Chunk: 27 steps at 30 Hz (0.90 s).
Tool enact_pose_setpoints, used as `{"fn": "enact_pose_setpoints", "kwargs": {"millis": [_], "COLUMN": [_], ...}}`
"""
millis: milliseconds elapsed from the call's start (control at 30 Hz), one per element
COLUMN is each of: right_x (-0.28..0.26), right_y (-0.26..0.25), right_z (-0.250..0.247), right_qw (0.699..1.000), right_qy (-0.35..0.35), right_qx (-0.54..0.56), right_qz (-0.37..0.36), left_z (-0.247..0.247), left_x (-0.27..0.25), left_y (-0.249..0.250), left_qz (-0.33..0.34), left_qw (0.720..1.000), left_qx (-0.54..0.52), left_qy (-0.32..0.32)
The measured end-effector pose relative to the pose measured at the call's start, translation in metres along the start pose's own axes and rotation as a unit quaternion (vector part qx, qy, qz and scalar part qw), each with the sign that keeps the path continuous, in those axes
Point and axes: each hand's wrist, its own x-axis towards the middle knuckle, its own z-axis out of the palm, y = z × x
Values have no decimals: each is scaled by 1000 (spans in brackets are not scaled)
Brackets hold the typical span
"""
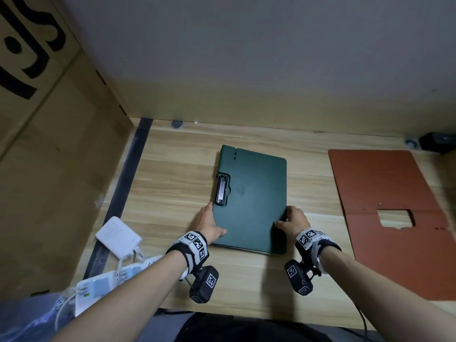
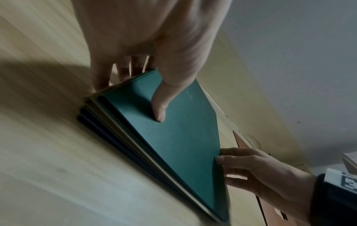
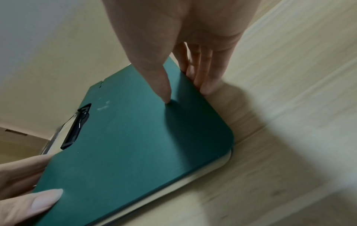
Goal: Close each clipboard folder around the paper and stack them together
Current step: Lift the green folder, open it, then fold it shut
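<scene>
A closed dark green clipboard folder [image 1: 254, 201] lies in the middle of the wooden table [image 1: 172, 193], its black clip [image 1: 221, 191] on the left edge. In the left wrist view the green folder [image 2: 173, 137] tops a stack, with a pale layer [image 2: 115, 122] and a dark blue folder [image 2: 100, 126] under it. My left hand [image 1: 211, 224] holds the stack's left edge, thumb on the cover and fingers down the side. My right hand [image 1: 291, 220] grips the right edge near the front corner the same way. A reddish-brown folder [image 1: 389, 206] lies open flat at the right.
A large cardboard box [image 1: 49, 169] walls off the left side. White power adapters [image 1: 118, 234] and a power strip [image 1: 98, 287] with cables sit at the front left. A wall [image 1: 246, 70] closes the back, with a small black object [image 1: 436, 141] at the far right.
</scene>
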Motion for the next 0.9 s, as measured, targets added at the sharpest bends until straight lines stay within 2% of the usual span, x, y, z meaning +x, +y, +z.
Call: {"fn": "enact_pose_setpoints", "kwargs": {"millis": [133, 267, 333, 433, 533, 667, 733, 833, 900], "right_x": [-1, -1, 0, 2, 4, 7, 8, 8, 11], "right_y": [15, 33, 44, 68, 98, 137, 149, 159, 163], "right_z": [-16, -35, -50, -78, -107, -134, -141, -151, -153], "right_qw": [1000, 998, 998, 998, 991, 971, 965, 968, 969], "right_qy": [8, -13, -5, 46, 131, 223, 227, 186, 153], "right_qx": [21, 50, 31, 6, -14, -23, -22, -9, 39], "right_qz": [-9, -33, -52, -50, 1, 85, 128, 170, 190], "left_z": [16, 22, 22, 23, 27, 43, 54, 71, 83], "left_x": [-3, -9, -13, -18, -22, -27, -30, -34, -37], "left_y": [13, 26, 37, 65, 95, 122, 130, 137, 139], "left_qz": [-7, -12, -9, 10, 49, 71, 68, 58, 44], "left_qw": [1000, 1000, 998, 992, 993, 994, 996, 998, 999], "left_qx": [-12, 15, 66, 108, 61, 10, 3, -2, -11], "left_qy": [-8, -5, 11, 60, 92, 80, 60, 21, -8]}}
